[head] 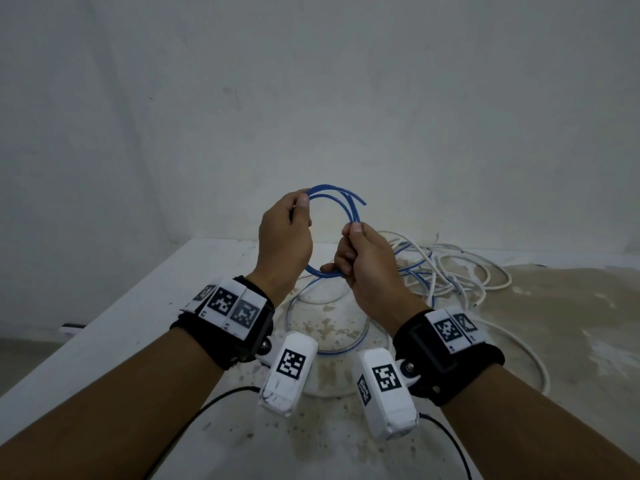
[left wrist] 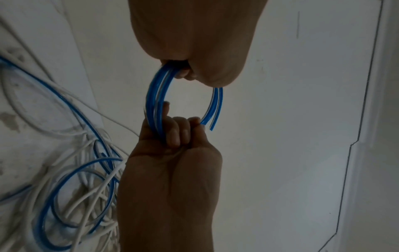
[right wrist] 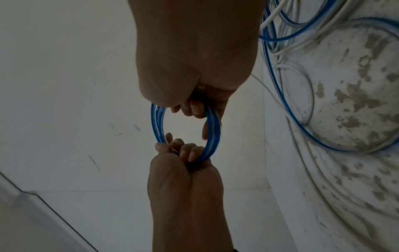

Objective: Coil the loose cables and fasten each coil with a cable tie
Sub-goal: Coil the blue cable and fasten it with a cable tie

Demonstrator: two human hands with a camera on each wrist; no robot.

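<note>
A: Head view, left to right. Left hand (head: 285, 233) grips the upper left arc of the blue coil (head: 329, 195), thumb pressed over the strands, fingers curled round them. Right hand (head: 365, 258) is closed on the lower right arc, thumb and forefinger pinching one strand at the top. Coil is held in the air above the tabletop (head: 104, 327), just short of its far edge.

B: Step?

A: Coiling, I judge. Roughly three turns gathered; one cut end (head: 363, 203) sticks out upper right. The rest of the blue cable (head: 346, 348) trails down onto the tabletop.

B: Next move?

A: Probably feed more slack, lay another turn, left hand clamping each one so the stiff loops don't spring open.

B: Counts?

A: Two hands, one coil begun. Toward the far right corner, a tangle of white cable (head: 485, 271) mixed with blue; separate lengths cannot be counted. Cable ties: none in sight.
</note>
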